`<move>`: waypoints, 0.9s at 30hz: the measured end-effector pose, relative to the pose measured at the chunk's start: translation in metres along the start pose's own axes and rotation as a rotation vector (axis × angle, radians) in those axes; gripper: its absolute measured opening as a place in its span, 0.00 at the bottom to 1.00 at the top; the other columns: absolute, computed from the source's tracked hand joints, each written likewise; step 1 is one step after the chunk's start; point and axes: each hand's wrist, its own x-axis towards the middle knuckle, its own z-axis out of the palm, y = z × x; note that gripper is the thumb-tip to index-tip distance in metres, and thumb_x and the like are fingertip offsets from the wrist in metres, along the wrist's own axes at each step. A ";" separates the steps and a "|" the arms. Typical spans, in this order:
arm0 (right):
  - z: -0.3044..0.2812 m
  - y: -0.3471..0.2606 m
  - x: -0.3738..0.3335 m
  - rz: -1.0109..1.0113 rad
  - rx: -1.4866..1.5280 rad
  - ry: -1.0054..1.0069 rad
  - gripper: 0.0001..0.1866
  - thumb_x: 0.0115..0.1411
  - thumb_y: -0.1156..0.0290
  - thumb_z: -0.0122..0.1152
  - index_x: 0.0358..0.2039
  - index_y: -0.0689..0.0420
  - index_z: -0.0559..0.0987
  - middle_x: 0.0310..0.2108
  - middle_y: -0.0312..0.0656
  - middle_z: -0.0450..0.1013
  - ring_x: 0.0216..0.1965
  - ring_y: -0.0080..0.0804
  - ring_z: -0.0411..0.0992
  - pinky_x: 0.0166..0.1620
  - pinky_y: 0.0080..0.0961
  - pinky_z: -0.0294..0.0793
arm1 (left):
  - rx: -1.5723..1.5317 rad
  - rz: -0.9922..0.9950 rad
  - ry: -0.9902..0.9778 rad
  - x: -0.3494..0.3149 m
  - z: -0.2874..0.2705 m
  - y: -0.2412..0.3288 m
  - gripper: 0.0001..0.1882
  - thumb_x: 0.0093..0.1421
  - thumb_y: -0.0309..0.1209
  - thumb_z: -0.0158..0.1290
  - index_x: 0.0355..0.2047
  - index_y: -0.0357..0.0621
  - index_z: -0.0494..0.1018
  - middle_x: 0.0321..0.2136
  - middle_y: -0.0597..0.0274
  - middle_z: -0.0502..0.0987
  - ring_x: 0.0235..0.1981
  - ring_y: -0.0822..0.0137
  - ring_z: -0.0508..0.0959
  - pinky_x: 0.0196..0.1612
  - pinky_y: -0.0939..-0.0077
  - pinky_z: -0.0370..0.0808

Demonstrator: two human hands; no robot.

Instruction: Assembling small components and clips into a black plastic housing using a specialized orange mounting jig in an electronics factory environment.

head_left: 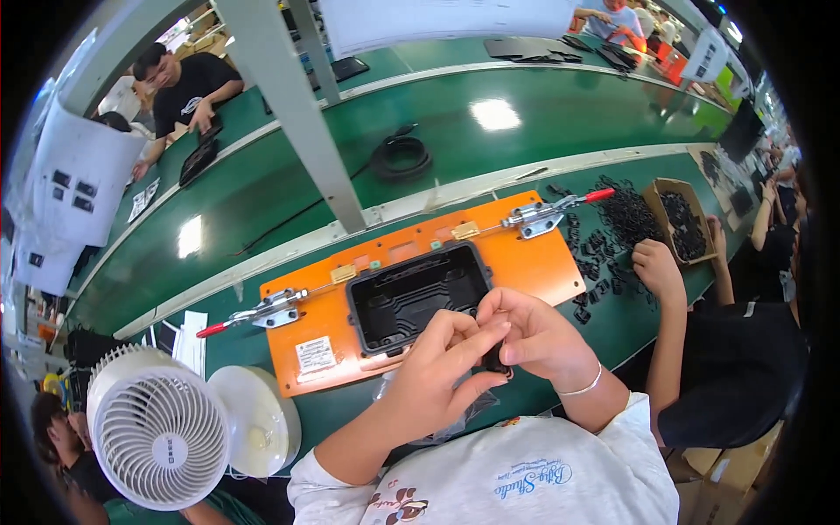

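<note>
Left hand (437,372), right hand (541,339) pinching black part (496,359)

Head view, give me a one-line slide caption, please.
Left hand and right hand hold a small black part near an open black housing on an orange fixture.

Way in from above, sides crowded
The black housing (420,302) lies open overhead; the left hand (442,372) and right hand (538,339), meeting at a small black part (495,357), screen its near right corner; bare orange plate (538,271) flanks its right; red clamp handles (600,195) jut past both ends; the fan (162,429) bars the left; a post (302,114), behind; loose black parts (623,213) and a co-worker's hand (658,267), the right.
</note>
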 end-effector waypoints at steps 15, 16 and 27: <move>0.010 0.021 0.022 0.056 -0.045 0.082 0.14 0.53 0.83 0.61 0.40 0.63 0.72 0.37 0.45 0.75 0.36 0.25 0.74 0.35 0.20 0.77 | -0.689 -0.187 0.376 -0.036 -0.011 -0.040 0.13 0.57 0.11 0.44 0.41 0.31 0.72 0.39 0.55 0.70 0.37 0.69 0.75 0.40 0.79 0.72; 0.010 0.020 0.022 0.057 -0.042 0.086 0.14 0.53 0.83 0.61 0.40 0.63 0.72 0.37 0.45 0.75 0.36 0.25 0.74 0.35 0.20 0.77 | -0.758 -0.241 0.450 -0.035 -0.011 -0.033 0.12 0.57 0.12 0.44 0.40 0.32 0.72 0.39 0.56 0.70 0.36 0.70 0.75 0.39 0.79 0.72; 0.008 0.021 0.027 0.172 0.034 0.052 0.07 0.57 0.78 0.59 0.36 0.63 0.72 0.34 0.42 0.74 0.35 0.26 0.75 0.34 0.21 0.78 | -0.610 -0.342 0.437 -0.045 -0.022 -0.028 0.11 0.58 0.17 0.49 0.41 0.33 0.73 0.38 0.56 0.71 0.27 0.71 0.74 0.28 0.82 0.73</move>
